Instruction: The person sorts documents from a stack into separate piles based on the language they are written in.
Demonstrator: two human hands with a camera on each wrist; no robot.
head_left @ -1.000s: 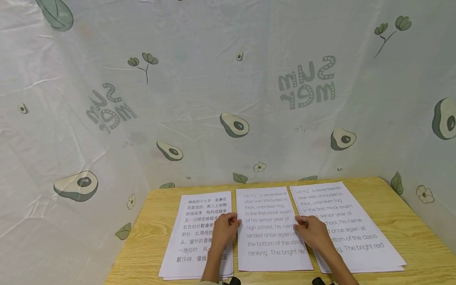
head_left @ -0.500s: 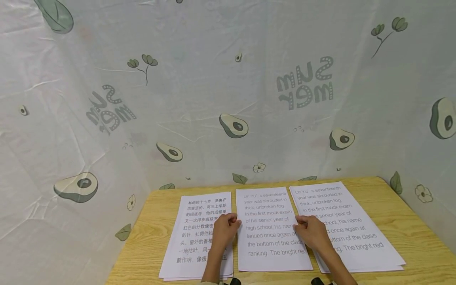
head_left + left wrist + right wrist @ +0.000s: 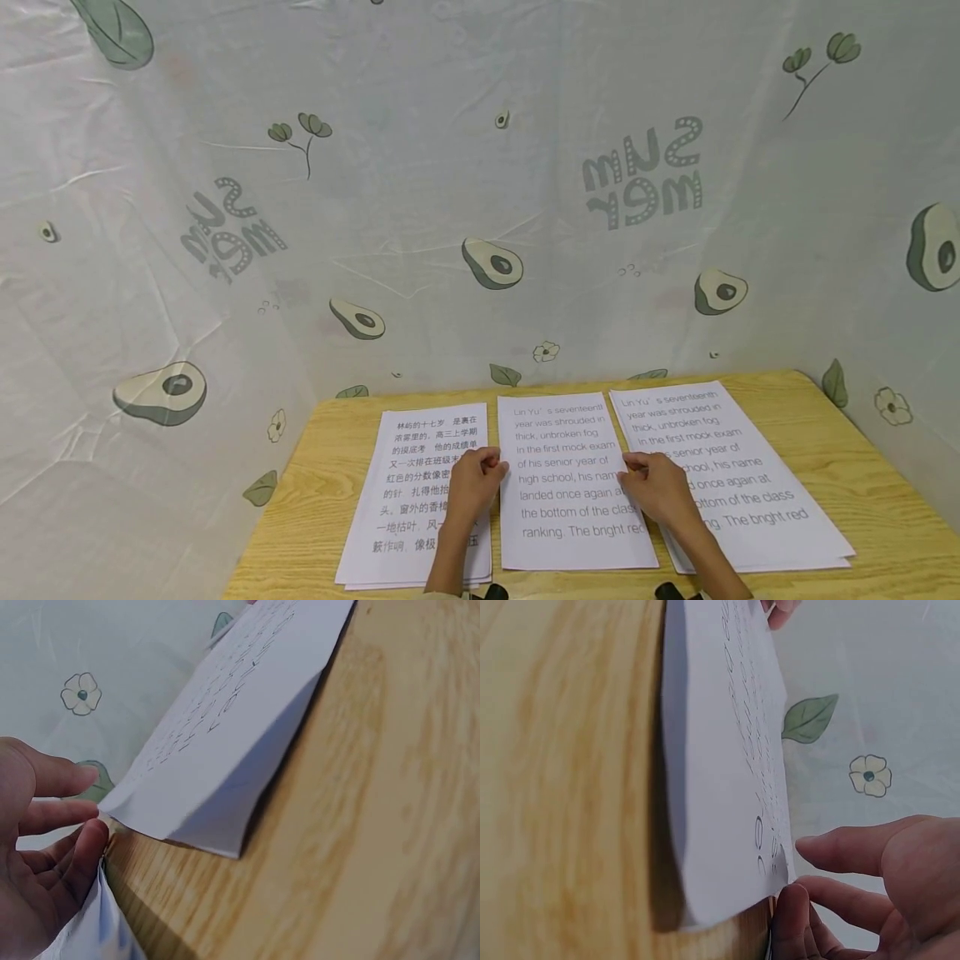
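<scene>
i am pinching the middle sheet by both long edges, my left hand on its left edge and my right hand on its right. it is lying lengthwise between two paper stacks, near the table's front edge.

- The white middle sheet of paper, its edges at the fingertips of both hands, reads "Lin Yu's seventeenth year was shrouded in thick, unbroken fog. In the first mock exam of his senior year of high school…"
- The white paper stack under the right hand carries the same English lines.
- The white paper stack under the left hand bears Chinese print.
- The pale avocado-print backdrop cloth shows mirrored "SUMMER".
</scene>
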